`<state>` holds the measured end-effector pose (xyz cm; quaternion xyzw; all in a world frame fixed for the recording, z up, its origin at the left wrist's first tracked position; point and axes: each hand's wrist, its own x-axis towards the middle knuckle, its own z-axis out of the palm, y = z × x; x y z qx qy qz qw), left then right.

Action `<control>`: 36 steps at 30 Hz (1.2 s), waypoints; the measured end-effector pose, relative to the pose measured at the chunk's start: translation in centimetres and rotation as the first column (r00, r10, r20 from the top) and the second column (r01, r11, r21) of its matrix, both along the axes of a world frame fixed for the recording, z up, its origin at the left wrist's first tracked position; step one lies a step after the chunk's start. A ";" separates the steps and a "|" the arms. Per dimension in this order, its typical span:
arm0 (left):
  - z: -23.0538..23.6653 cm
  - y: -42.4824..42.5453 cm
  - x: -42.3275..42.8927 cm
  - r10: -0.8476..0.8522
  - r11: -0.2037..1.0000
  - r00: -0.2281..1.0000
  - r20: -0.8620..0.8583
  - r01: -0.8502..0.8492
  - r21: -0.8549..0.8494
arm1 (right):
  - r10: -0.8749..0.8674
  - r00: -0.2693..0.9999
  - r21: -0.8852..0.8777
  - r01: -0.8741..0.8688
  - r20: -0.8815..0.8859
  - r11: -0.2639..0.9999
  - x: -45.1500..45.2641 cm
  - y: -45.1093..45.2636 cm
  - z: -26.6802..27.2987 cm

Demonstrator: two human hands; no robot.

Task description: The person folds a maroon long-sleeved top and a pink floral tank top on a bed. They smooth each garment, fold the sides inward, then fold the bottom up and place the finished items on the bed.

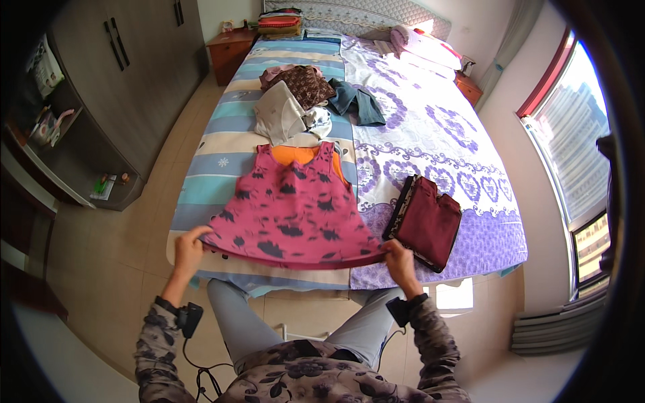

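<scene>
A sleeveless pink top (295, 211) with dark floral prints lies spread out on the bed, its neckline pointing away from me. Orange cloth shows inside its neck and armhole. My left hand (188, 249) pinches the lower left corner of the hem, and my right hand (400, 259) grips the lower right corner. Between them the hem is stretched wide near the bed's front edge. Just beyond my right hand rests a stack of folded garments (428, 221), maroon on top with dark and patterned layers beneath.
Past the neckline lies a loose heap with a brown patterned garment (302, 85), a pale grey garment (279, 113) and teal cloth (358, 101). Folded clothes (279, 25) are piled by the headboard (352, 20). A wardrobe (136, 65) stands left, a window (574, 141) right. Cables (201, 373) hang below my left wrist.
</scene>
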<state>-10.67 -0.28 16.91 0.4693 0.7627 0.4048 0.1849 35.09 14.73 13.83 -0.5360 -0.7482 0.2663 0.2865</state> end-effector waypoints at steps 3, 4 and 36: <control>-5.6 -2.0 0.6 -0.034 0.979 0.996 -0.078 0.018 -0.202 | -0.017 0.968 -0.188 0.066 0.252 0.980 -0.3 -1.8 -5.4; -6.9 -2.5 0.8 -0.050 0.982 0.993 -0.109 0.029 -0.188 | 0.044 0.944 -0.127 -0.002 0.328 0.992 -0.3 -2.6 -6.5; -16.5 12.0 -7.7 -0.020 0.974 0.989 -0.144 -0.013 -0.227 | 0.017 0.898 -0.153 0.057 0.440 0.987 -9.9 15.3 -8.8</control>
